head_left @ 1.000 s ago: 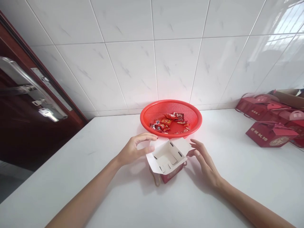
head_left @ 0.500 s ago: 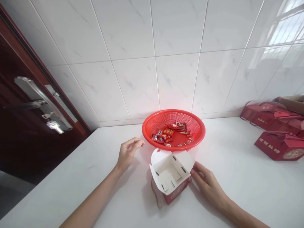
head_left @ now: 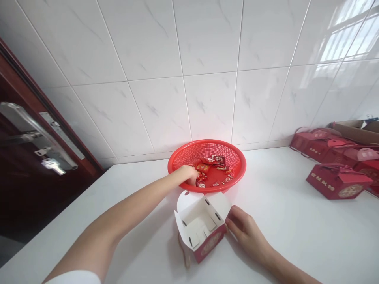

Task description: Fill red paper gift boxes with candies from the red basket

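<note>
My left hand (head_left: 189, 174) reaches over the near left rim of a red plastic basket (head_left: 242, 169), down among red wrapped candies (head_left: 204, 169). Its fingertips are hidden, so I cannot see what they touch. Just in front of the basket stands a small red cardboard gift box (head_left: 210, 245), its flaps open, showing a white inside. No candy shows in it. A cord handle hangs from its left side. On the box's right side, my right hand (head_left: 241, 225) pinches the edge beside a flap.
Several closed red gift boxes (head_left: 337, 181) stand on the right of the white table (head_left: 275, 189). Behind them is a brown open carton (head_left: 355, 131). A tiled wall (head_left: 207, 102) borders the back, and a dark red door (head_left: 26, 177) with keys in its lock is at left.
My left hand has moved forward and right, from beside the basket into it. My right hand stays on the gift box. The view has shifted slightly right.
</note>
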Available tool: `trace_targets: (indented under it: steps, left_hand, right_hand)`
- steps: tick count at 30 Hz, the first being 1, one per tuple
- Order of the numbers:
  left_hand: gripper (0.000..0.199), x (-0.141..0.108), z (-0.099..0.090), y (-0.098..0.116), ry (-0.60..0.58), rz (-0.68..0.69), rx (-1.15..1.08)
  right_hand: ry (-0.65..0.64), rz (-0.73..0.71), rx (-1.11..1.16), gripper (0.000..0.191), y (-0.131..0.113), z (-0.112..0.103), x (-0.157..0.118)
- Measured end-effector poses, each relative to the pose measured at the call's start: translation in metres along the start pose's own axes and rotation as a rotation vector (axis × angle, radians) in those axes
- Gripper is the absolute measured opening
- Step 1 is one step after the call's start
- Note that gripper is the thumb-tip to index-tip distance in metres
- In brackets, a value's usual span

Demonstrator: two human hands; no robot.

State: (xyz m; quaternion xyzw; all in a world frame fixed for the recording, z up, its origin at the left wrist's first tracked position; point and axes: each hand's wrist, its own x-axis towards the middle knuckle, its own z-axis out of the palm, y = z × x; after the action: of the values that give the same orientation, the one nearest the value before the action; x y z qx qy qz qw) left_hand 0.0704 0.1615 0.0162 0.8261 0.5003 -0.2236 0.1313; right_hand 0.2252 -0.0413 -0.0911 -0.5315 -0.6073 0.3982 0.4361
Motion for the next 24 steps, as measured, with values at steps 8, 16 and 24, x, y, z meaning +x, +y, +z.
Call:
trace_targets:
  steps: [8,16,24]
  left_hand:
    - [0.029,0.020,-0.009,0.007,0.226,0.151,-0.030]
    - [0.050,0.038,-0.022,0.038,0.259,0.380,0.036]
    - [0.016,0.046,-0.011,0.071,0.112,0.464,0.106]
  right_hand:
    - [-0.045,0.016,-0.024,0.019,0.004,-0.001,0.001]
    - [-0.053,0.010,-0.054,0.016,0.009,0.000,0.002]
    - [-0.044,-0.014,-0.011,0.016,0.009,0.002,0.002]
